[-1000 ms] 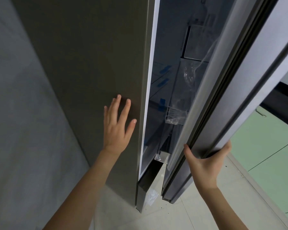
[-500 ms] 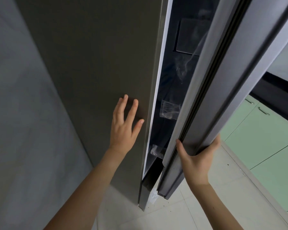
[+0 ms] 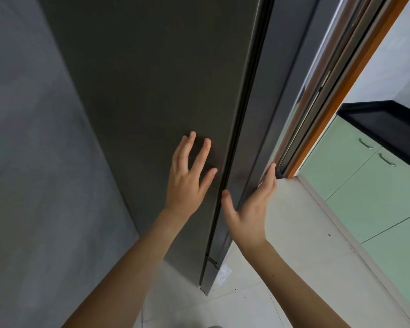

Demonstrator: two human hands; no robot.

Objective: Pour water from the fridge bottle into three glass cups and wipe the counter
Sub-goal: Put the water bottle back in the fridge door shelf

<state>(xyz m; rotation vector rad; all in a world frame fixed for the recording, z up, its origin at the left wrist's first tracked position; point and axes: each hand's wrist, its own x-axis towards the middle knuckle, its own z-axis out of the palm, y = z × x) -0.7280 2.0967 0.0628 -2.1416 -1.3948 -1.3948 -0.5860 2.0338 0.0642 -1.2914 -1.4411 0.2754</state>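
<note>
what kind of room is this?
Likely a home kitchen area: a tall dark fridge that both hands touch, pale green cabinets with metal handles under a black counter, and a tiled floor.

Both forearms bare; no sleeves; left grip (image 3: 187, 178), right grip (image 3: 251, 209) ungloved

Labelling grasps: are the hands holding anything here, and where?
Nothing held. Left hand lies flat on the fridge side; right hand presses open-palmed against the fridge door edge.

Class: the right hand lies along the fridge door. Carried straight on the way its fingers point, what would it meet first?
Probably the orange door frame just beyond the right hand and fridge door; depth is unclear.
</note>
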